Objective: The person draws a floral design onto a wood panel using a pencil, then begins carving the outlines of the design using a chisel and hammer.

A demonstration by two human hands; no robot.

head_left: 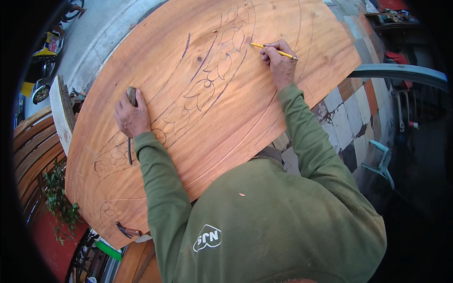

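A large half-round wooden board [245, 118] lies in front of me, bearing a curved band of drawn flowers and leaves [200, 94]. In my right hand [281, 63] is a yellow pencil [288, 55], pinched between thumb and fingers. Its tip meets the band's outer line near the board's far side. My left hand [132, 115] rests on the wood at the left, closed around a chisel with a rounded handle [131, 96]. The chisel's thin dark shaft [130, 152] sticks out below the hand; its cutting end is hard to make out.
A small hammer [126, 230] lies by the board's lower left edge. Left of the board are a slatted wooden bench [40, 146] and a leafy plant [60, 203]. On the right, a pale blue curved rail [401, 71] and a light blue chair [381, 162] stand over patchwork tiles [347, 111].
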